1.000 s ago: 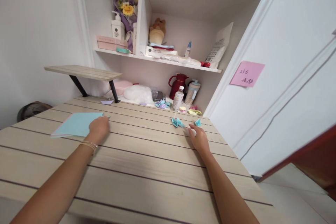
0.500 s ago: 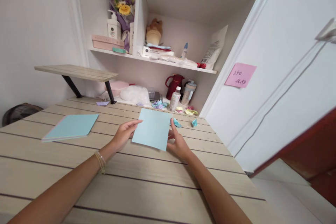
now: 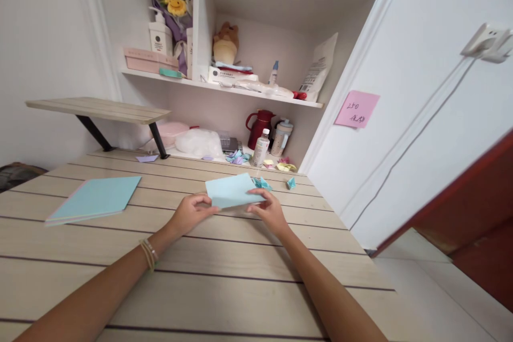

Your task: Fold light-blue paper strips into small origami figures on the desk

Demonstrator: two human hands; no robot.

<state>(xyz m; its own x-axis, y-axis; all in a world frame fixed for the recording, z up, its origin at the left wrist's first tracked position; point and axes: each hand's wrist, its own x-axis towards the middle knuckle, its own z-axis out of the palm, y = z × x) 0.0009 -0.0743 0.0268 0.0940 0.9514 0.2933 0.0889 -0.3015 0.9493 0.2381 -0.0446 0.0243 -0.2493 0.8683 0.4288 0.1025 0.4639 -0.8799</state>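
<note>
A light blue sheet of paper (image 3: 230, 191) is held between both hands over the middle of the wooden table (image 3: 192, 288). My left hand (image 3: 194, 212) pinches its lower left edge between thumb and fingers. At its right edge, my right hand (image 3: 268, 209) grips it, thumb below and fingers on top. The sheet looks shallow and tilted, its near edge close to my thumbs. To the left lies a stack of square paper (image 3: 98, 196), blue on top with a pink edge showing. Just behind the right hand are small teal folded paper pieces (image 3: 262, 184).
Another teal folded piece (image 3: 291, 183) sits further right. At the back stand a clear bottle (image 3: 261, 148), a red jug (image 3: 259, 127) and a patterned cup (image 3: 281, 138). A small raised wooden shelf (image 3: 100, 109) on black legs stands at the back left.
The blue sheet has gone from a full square facing me to a shallower, tilted shape. My right hand's fingers have moved onto its top. The view has shifted slightly.
</note>
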